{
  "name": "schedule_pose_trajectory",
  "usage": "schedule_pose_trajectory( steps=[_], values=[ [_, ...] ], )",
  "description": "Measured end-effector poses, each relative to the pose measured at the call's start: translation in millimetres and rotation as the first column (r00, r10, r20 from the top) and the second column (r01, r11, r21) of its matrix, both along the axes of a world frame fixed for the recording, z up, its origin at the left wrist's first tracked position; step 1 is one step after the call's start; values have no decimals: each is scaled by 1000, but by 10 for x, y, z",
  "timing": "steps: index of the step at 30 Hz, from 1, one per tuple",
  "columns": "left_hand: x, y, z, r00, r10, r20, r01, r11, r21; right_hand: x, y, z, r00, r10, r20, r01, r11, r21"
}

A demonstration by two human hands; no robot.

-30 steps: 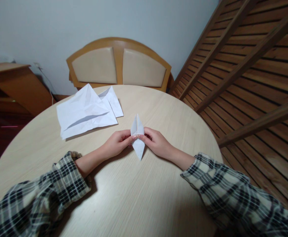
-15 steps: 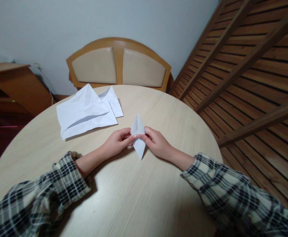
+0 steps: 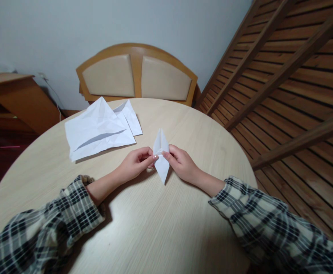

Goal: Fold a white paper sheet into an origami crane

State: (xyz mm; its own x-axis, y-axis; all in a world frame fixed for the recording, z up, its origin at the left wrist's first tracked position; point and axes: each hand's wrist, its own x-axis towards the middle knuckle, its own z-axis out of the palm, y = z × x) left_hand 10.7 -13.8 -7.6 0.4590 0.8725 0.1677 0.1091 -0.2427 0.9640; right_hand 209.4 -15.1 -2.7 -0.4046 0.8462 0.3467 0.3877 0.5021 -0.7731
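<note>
The left hand [image 3: 133, 163] and right hand [image 3: 185, 165] pinch a folded white paper [image 3: 163, 167] from its two sides, each grip clamped on an edge with the thumb on top. The paper, a narrow diamond with one point far and one near, is over the middle of the round worktop [image 3: 143, 232]; whether it touches the surface cannot be told. To the far left lies a large creased sheet [image 3: 90, 123], partly overlapping a smaller folded piece [image 3: 132, 120] on its right.
</note>
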Motion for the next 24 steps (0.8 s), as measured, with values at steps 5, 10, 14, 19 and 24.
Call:
schedule_pose_trajectory(
  steps=[5, 10, 14, 19, 24],
  values=[
    [-4, -15, 24, 1000, -8, -13, 8, 1000, 8, -3, -6, 3, 1000, 8, -26, -9, 1000, -30],
    [-19, -8, 31, 999, -32, -13, 32, 999, -7, -11, -9, 13, 998, 1, -67, -6, 997, -79],
    [-22, -20, 48, 993, -78, -84, 80, 996, 26, -19, 4, 9, 994, -23, -111, 13, 995, -97],
    [-21, -44, 56, 965, -130, -227, 154, 984, 89, -34, 1, 17, 987, -11, -163, -13, 989, -149],
    [-17, -53, 50, 953, -124, -275, 167, 977, 137, -68, -28, 44, 974, 10, -225, -54, 980, -190]
  ],
)
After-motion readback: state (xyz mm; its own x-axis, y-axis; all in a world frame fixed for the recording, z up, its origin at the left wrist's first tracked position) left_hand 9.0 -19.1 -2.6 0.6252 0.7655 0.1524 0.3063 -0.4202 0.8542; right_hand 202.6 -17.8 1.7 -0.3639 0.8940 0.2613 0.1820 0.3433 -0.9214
